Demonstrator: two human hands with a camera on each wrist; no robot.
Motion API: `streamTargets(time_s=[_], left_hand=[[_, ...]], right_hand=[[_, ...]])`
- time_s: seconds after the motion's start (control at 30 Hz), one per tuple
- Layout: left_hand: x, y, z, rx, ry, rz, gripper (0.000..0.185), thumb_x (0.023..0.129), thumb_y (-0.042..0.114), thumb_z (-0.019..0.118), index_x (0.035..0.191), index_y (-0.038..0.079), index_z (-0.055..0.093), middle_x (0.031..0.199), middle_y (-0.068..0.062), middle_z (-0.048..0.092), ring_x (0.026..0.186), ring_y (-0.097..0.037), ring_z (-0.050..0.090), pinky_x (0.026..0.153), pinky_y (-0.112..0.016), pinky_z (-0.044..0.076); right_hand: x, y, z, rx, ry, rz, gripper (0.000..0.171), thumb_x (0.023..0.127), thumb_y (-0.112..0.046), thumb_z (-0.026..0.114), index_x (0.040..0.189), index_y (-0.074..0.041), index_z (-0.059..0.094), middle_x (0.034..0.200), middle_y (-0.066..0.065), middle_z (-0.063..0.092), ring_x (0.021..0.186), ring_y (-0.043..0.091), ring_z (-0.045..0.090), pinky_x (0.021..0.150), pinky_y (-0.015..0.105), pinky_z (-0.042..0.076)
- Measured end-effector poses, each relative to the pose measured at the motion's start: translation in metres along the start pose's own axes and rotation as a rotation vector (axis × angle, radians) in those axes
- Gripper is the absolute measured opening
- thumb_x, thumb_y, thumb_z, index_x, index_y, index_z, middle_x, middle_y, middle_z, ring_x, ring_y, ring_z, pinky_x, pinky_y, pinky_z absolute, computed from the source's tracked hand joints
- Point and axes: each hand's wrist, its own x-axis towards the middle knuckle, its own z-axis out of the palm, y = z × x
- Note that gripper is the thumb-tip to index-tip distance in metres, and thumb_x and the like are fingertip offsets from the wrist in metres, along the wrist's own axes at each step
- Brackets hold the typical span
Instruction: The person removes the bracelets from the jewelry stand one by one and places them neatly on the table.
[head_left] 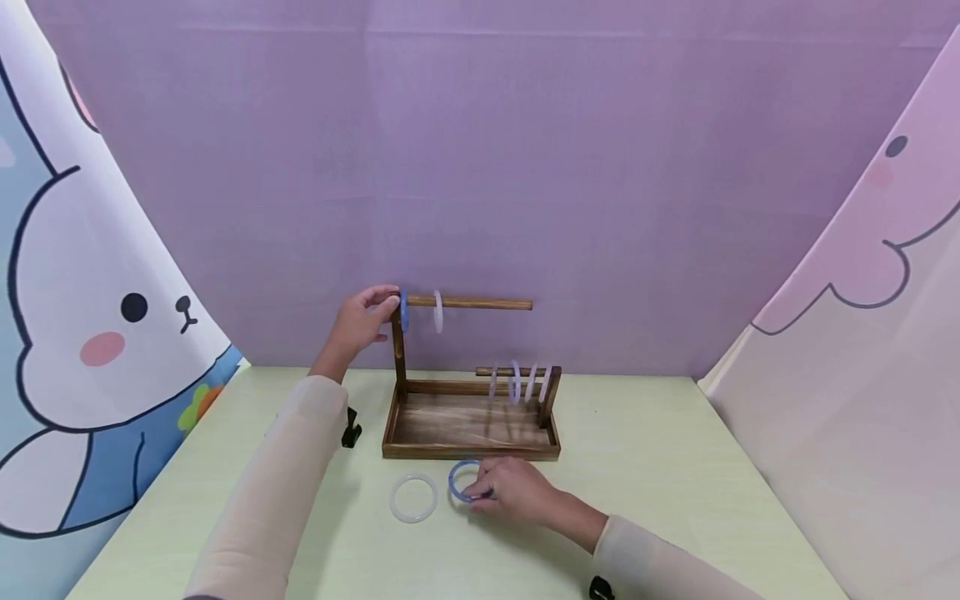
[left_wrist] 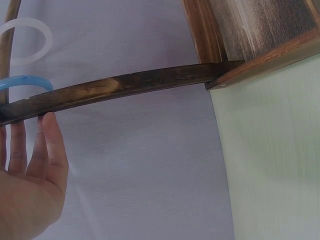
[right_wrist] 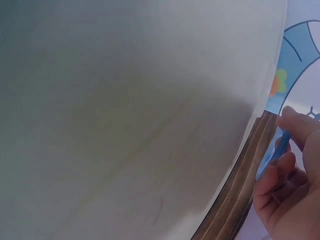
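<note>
A dark wooden bangle stand [head_left: 471, 452] has a tray base and two bars at different heights. My left hand [head_left: 360, 323] holds the top of its tall left post [head_left: 399, 354]; the left wrist view shows the fingertips at the post's edge. Beside that hand, a blue bangle [head_left: 404, 312] and a whitish bangle [head_left: 438, 312] hang on the upper bar [head_left: 487, 303]. In front of the tray, my right hand [head_left: 516, 492] pinches another blue bangle [head_left: 454, 476] between thumb and fingers, low over the table. A white bangle [head_left: 413, 521] lies flat to its left.
Several pale and lilac bangles [head_left: 514, 383] hang on the short lower bar [head_left: 482, 372] at the stand's right. The pale green table [head_left: 660, 467] meets a purple cloth backdrop [head_left: 600, 183]. Cartoon-printed cloths [head_left: 150, 367] stand at both sides.
</note>
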Motion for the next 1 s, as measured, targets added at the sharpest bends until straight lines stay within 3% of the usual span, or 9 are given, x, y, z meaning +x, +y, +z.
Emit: streamTargets(time_s=[0.63, 1.0], left_hand=[[0.0008, -0.0003, 0.0014, -0.009, -0.009, 0.013, 0.046, 0.103, 0.045, 0.057, 0.144, 0.023, 0.057, 0.142, -0.009, 0.058, 0.122, -0.034, 0.064, 0.087, -0.05, 0.062], [0.0014, -0.0014, 0.0015, 0.01, 0.0, 0.023, 0.046, 0.104, 0.044, 0.057, 0.144, 0.022, 0.057, 0.144, -0.01, 0.058, 0.121, -0.035, 0.065, 0.086, -0.05, 0.062]], right_hand=[[-0.001, 0.0013, 0.0022, -0.043, -0.085, 0.035, 0.02, 0.087, -0.03, 0.082, 0.107, -0.027, 0.082, 0.085, -0.013, 0.067, 0.067, -0.009, 0.044, 0.057, 0.008, 0.035], [-0.0012, 0.0022, 0.0039, -0.07, -0.117, 0.046, 0.02, 0.086, -0.033, 0.082, 0.106, -0.031, 0.081, 0.085, -0.015, 0.067, 0.069, -0.009, 0.046, 0.058, 0.008, 0.034]])
